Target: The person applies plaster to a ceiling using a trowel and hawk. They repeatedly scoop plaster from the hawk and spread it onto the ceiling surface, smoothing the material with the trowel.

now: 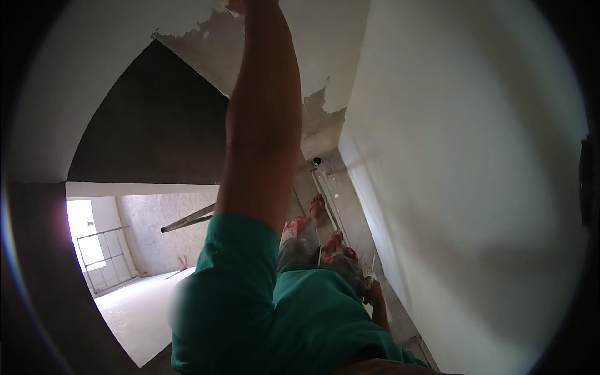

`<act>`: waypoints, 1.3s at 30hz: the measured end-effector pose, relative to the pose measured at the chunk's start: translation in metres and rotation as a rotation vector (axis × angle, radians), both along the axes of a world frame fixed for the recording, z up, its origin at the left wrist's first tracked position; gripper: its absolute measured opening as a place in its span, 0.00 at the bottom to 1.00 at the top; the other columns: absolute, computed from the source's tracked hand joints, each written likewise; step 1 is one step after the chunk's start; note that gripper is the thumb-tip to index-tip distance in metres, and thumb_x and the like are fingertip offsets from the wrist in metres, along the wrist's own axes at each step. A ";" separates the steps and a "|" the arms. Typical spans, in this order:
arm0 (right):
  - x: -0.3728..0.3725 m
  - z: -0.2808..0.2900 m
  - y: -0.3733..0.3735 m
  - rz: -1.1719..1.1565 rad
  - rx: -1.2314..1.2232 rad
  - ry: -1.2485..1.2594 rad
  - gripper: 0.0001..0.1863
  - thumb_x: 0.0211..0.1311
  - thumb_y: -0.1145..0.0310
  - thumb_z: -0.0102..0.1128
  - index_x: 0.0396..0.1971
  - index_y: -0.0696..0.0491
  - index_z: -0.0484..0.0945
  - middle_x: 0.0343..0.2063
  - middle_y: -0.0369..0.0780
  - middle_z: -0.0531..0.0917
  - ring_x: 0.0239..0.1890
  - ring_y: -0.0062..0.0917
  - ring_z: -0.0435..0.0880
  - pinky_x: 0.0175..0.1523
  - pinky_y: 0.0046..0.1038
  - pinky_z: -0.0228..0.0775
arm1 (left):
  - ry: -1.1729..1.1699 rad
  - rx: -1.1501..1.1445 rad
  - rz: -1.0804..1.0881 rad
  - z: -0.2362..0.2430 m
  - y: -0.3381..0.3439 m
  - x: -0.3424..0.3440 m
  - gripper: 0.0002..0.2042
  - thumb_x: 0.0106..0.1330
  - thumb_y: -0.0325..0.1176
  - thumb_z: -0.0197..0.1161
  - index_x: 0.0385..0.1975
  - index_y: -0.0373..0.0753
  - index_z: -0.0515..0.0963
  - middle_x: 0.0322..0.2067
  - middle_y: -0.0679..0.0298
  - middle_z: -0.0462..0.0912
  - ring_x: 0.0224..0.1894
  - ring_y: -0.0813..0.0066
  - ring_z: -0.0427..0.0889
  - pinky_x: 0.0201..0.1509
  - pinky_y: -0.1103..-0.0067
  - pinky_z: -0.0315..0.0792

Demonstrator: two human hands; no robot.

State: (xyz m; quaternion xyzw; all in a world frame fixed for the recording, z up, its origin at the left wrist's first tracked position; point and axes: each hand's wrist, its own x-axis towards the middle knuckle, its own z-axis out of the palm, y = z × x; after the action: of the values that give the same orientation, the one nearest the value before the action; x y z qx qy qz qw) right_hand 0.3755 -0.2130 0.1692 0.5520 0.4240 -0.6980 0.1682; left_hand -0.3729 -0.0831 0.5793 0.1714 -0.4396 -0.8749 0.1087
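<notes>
A: From the head view, my only one, what do you make of the hands?

B: The left hand (235, 5), raised past a green short sleeve (240, 240), is cut off by the top edge, so I cannot tell whether it is spread or gripping. It is nearest the off-white plaster coat with a ragged edge (328, 44) over bare grey patches.

A: And my right hand (375, 294)?

B: Low by the hip, near the smooth off-white wall (462, 169). Its fingers look curled around a small pale thin-edged object (369, 281); that's where the held thing is. It's too dim for me to name.

A: How would it handle?

B: I judge it light and fairly stiff, perhaps slippery if damp. I'd hold it by the part against the palm, leaving the thin edge free.

A: The plaster?

B: Firm across the middle, I'd guess, but brittle along the ragged border. I'd put no weight there; a flat palm on the whole surface is safer.
</notes>
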 end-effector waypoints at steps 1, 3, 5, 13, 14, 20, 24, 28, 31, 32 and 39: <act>-0.004 0.009 0.000 0.046 0.009 -0.020 0.09 0.56 0.72 0.50 0.36 0.57 0.73 0.17 0.40 0.73 0.09 0.23 0.69 0.10 0.27 0.56 | 0.008 -0.028 -0.018 0.016 -0.003 0.002 0.12 0.59 0.30 0.56 0.35 0.26 0.69 0.30 0.51 0.77 0.28 0.67 0.80 0.20 0.80 0.73; -0.008 0.012 0.002 -0.021 -0.036 0.001 0.08 0.56 0.73 0.50 0.36 0.57 0.73 0.16 0.40 0.73 0.08 0.23 0.68 0.09 0.27 0.56 | 0.029 -0.020 -0.132 0.013 -0.013 0.001 0.12 0.59 0.30 0.56 0.37 0.27 0.67 0.30 0.51 0.77 0.26 0.66 0.79 0.19 0.79 0.73; -0.003 0.002 -0.001 -0.074 -0.061 0.039 0.07 0.56 0.72 0.51 0.35 0.56 0.72 0.16 0.39 0.71 0.06 0.23 0.66 0.08 0.27 0.53 | 0.060 0.014 -0.274 -0.034 -0.031 0.006 0.16 0.59 0.31 0.55 0.43 0.28 0.63 0.30 0.53 0.76 0.21 0.65 0.77 0.17 0.77 0.72; 0.027 -0.040 -0.017 0.271 0.132 -0.042 0.10 0.56 0.65 0.56 0.29 0.58 0.73 0.24 0.42 0.77 0.27 0.30 0.76 0.35 0.32 0.69 | -0.281 0.106 -0.289 -0.411 -0.084 0.079 0.17 0.53 0.30 0.62 0.42 0.39 0.67 0.35 0.62 0.72 0.29 0.70 0.74 0.28 0.77 0.70; 0.031 -0.044 -0.019 0.321 0.127 -0.082 0.11 0.55 0.66 0.56 0.30 0.59 0.73 0.25 0.45 0.78 0.28 0.31 0.77 0.36 0.33 0.69 | -0.382 0.089 -0.267 -0.449 -0.078 0.078 0.17 0.53 0.29 0.62 0.42 0.39 0.66 0.35 0.62 0.72 0.29 0.70 0.74 0.28 0.77 0.70; -0.025 -0.026 -0.018 0.215 -0.052 -0.302 0.11 0.49 0.66 0.61 0.28 0.58 0.75 0.24 0.38 0.78 0.28 0.24 0.75 0.35 0.28 0.69 | -0.397 0.125 -0.174 -0.571 -0.044 0.037 0.17 0.53 0.29 0.59 0.44 0.38 0.70 0.35 0.64 0.75 0.29 0.75 0.75 0.25 0.79 0.69; -0.041 -0.021 -0.014 0.200 -0.079 -0.296 0.12 0.47 0.67 0.61 0.29 0.58 0.76 0.25 0.38 0.79 0.28 0.24 0.77 0.35 0.28 0.69 | -0.470 0.125 -0.146 -0.592 -0.033 0.012 0.15 0.54 0.29 0.59 0.43 0.37 0.70 0.35 0.63 0.75 0.28 0.75 0.75 0.24 0.81 0.70; -0.060 -0.015 -0.014 0.134 -0.098 -0.387 0.12 0.45 0.68 0.62 0.29 0.58 0.77 0.26 0.39 0.80 0.28 0.26 0.78 0.34 0.29 0.71 | -0.542 0.165 -0.164 -0.589 -0.028 -0.001 0.13 0.56 0.28 0.59 0.39 0.35 0.66 0.34 0.61 0.72 0.29 0.71 0.73 0.26 0.77 0.68; -0.062 -0.024 -0.012 0.410 0.078 -0.261 0.14 0.46 0.67 0.63 0.32 0.60 0.77 0.25 0.41 0.81 0.27 0.27 0.79 0.33 0.30 0.72 | -0.516 0.171 -0.123 -0.574 -0.026 -0.006 0.10 0.55 0.30 0.59 0.35 0.35 0.70 0.29 0.64 0.74 0.24 0.76 0.72 0.22 0.80 0.66; -0.063 -0.022 -0.013 0.471 0.141 -0.193 0.15 0.46 0.67 0.64 0.33 0.60 0.77 0.24 0.41 0.81 0.26 0.27 0.79 0.33 0.30 0.72 | -0.461 0.185 -0.125 -0.567 -0.024 -0.005 0.10 0.55 0.30 0.59 0.34 0.34 0.70 0.28 0.64 0.73 0.24 0.76 0.71 0.22 0.80 0.66; -0.039 -0.019 -0.014 0.271 0.019 -0.267 0.13 0.49 0.68 0.62 0.34 0.59 0.76 0.24 0.40 0.79 0.25 0.25 0.78 0.31 0.29 0.72 | -0.328 0.216 -0.107 -0.435 -0.017 0.008 0.08 0.53 0.30 0.59 0.27 0.34 0.70 0.24 0.62 0.73 0.17 0.77 0.68 0.18 0.83 0.61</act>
State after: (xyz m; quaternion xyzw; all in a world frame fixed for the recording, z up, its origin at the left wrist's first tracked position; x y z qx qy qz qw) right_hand 0.3363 -0.2268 0.1500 0.5792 0.4749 -0.5854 0.3102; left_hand -0.3645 -0.0997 0.1438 0.2987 -0.3636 -0.8819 -0.0298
